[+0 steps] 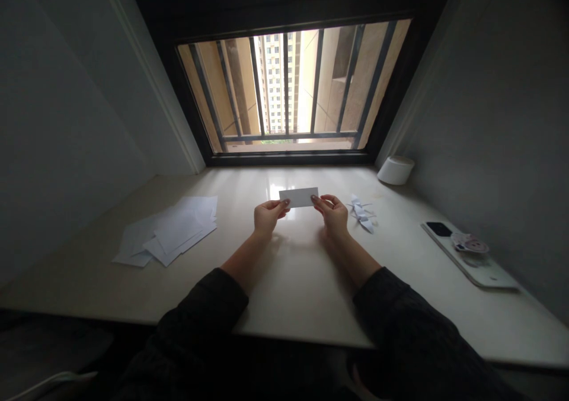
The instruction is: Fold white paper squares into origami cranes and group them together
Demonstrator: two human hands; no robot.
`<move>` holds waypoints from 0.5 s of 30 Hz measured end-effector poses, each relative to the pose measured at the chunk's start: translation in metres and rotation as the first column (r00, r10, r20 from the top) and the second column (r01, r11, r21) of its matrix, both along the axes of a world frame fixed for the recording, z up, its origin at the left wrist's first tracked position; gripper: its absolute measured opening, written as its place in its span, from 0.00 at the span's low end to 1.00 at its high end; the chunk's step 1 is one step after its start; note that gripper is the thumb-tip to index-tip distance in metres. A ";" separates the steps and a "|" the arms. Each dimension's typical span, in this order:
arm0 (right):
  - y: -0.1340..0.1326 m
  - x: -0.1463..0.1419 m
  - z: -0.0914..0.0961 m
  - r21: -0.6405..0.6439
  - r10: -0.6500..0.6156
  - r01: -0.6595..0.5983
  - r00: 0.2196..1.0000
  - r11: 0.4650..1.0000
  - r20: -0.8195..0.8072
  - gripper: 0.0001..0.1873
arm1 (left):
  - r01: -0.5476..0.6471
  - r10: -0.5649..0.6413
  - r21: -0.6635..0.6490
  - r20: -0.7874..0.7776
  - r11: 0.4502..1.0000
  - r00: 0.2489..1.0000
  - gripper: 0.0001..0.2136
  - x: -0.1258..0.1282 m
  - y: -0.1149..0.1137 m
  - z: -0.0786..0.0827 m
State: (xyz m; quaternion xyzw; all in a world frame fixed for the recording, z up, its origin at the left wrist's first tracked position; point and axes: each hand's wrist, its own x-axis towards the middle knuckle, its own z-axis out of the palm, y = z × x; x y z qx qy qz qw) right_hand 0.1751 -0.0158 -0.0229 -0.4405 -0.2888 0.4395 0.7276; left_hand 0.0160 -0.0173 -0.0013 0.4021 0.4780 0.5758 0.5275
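Note:
A small white folded paper strip (299, 196) is held above the pale desk (288, 282), in front of the barred window. My left hand (268, 215) pinches its left end between thumb and fingers. My right hand (331, 211) pinches its right end the same way. Both forearms reach forward from dark sleeves, hands about a strip's width apart.
A loose pile of white paper sheets (171, 232) lies at the left. A folded white paper figure (362, 213) rests just right of my right hand. A white round container (395, 169) stands at the back right. A phone (469, 253) with a sticker lies at the right.

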 end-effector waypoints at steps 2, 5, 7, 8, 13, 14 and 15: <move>-0.001 0.002 0.002 0.012 -0.019 0.018 0.998 1.000 0.055 0.22 | 0.030 -0.030 -0.003 -0.032 1.000 0.999 0.17 -0.001 0.000 0.000; -0.003 0.004 0.006 0.037 -0.062 0.058 0.992 0.998 0.114 0.22 | 0.056 -0.056 -0.011 -0.055 0.998 0.997 0.17 -0.001 0.001 0.000; -0.004 0.004 0.007 0.041 -0.081 0.076 0.989 0.996 0.124 0.22 | 0.060 -0.059 0.000 -0.072 0.998 0.996 0.16 -0.001 0.001 0.000; -0.004 0.004 0.007 0.040 -0.083 0.079 0.989 0.996 0.124 0.22 | 0.061 -0.060 0.013 -0.084 0.998 0.995 0.16 -0.001 0.001 0.000; -0.003 0.005 0.006 0.037 -0.088 0.085 0.992 0.996 0.093 0.22 | 0.089 -0.081 0.068 -0.110 0.994 0.991 0.16 0.002 -0.002 -0.001; -0.002 0.006 0.006 0.033 -0.078 0.075 0.994 0.997 0.081 0.22 | 0.086 -0.079 0.073 -0.098 0.994 0.992 0.16 0.003 -0.003 -0.002; -0.002 0.006 0.006 0.024 -0.052 0.051 0.997 0.998 0.063 0.23 | 0.075 -0.069 0.079 -0.085 0.994 0.994 0.16 0.004 -0.004 -0.003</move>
